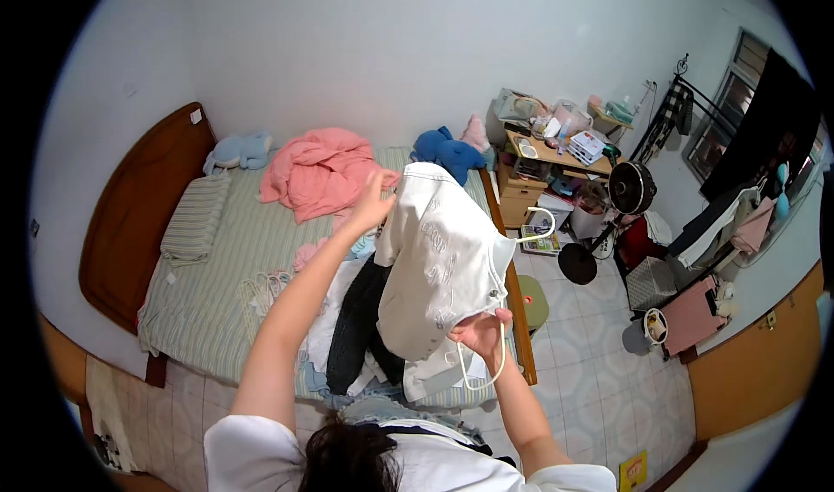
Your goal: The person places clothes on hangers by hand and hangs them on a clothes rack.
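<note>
A cream-white short-sleeved shirt (430, 270) with raised lettering hangs sideways in front of me, above the bed. A white hanger (502, 357) is partly inside its neck opening, with the hook out to the right and one looped end bare below. My right hand (480, 331) is closed around the shirt's neckline beside the hanger. My left hand (375, 201) is at the shirt's far edge, its fingers closed on the cloth; the fingertips are partly hidden. Black trousers (358, 322) and other clothes lie on the bed below the shirt.
The bed (208, 301) holds a pink blanket (317, 170), a striped pillow (198, 218), blue plush toys and several white hangers (263, 292). At right stand a cluttered desk (560, 155), a fan (632, 188), a green stool (532, 304) and a bin (638, 337).
</note>
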Demonstrator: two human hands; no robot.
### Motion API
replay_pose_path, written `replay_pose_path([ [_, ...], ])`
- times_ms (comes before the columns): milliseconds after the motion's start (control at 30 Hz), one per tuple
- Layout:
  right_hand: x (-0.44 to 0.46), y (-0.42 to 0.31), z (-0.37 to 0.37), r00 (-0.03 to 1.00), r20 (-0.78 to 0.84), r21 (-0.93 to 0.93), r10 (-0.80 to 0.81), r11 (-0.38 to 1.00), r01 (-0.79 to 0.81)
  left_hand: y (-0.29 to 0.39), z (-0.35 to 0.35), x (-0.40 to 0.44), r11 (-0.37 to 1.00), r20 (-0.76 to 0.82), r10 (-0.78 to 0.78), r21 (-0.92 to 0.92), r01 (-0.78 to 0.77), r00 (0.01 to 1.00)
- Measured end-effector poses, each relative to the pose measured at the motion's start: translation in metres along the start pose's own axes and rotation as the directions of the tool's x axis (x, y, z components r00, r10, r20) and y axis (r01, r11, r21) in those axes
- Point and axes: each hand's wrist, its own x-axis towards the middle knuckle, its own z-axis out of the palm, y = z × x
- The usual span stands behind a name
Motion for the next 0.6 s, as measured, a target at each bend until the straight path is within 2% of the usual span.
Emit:
replay_pose_path([
  [67,-0.009,-0.006,0.013,1.0,0.025,-0.013,-0.002,1.0,0.003,-0.021,0.002,0.012,0.999,-0.087,0.011,0.039,-0.007,0.996],
  [167,-0.019,-0.014,0.011,0.998,0.05,0.012,0.023,1.0,-0.024,-0.022,0.011,0.024,0.956,0.043,-0.021,-0.293,0.033,0.999],
  [200,-0.021,-0.016,0.011,1.0,0.019,-0.006,0.025,1.0,-0.025,-0.024,0.012,0.028,0.946,0.099,-0.046,-0.316,0.075,0.994],
  [300,-0.024,-0.022,-0.007,0.985,0.159,0.054,0.062,0.996,-0.072,-0.023,0.012,0.035,0.906,0.265,-0.121,-0.364,0.216,0.956],
  [333,-0.026,-0.023,-0.009,0.992,0.111,0.016,0.067,0.997,-0.069,-0.019,0.01,0.034,0.971,0.243,-0.1,-0.189,0.149,0.965],
  [433,-0.037,-0.029,-0.016,0.997,0.007,-0.104,0.083,0.991,-0.082,-0.002,0.005,0.026,0.984,0.182,-0.003,-0.175,0.035,0.983],
  [500,-0.046,-0.034,-0.023,0.994,-0.013,-0.196,0.111,0.974,-0.111,0.02,-0.008,0.022,0.995,0.091,-0.017,-0.092,0.025,0.996],
  [533,-0.048,-0.033,-0.038,0.993,0.041,-0.154,0.111,0.983,-0.104,0.026,-0.011,0.021,0.998,0.044,-0.021,-0.05,0.023,0.999],
  [600,-0.054,-0.034,-0.062,0.989,0.083,-0.156,0.124,0.982,-0.11,0.019,-0.019,0.03,0.993,0.055,0.047,-0.113,-0.04,0.997],
])
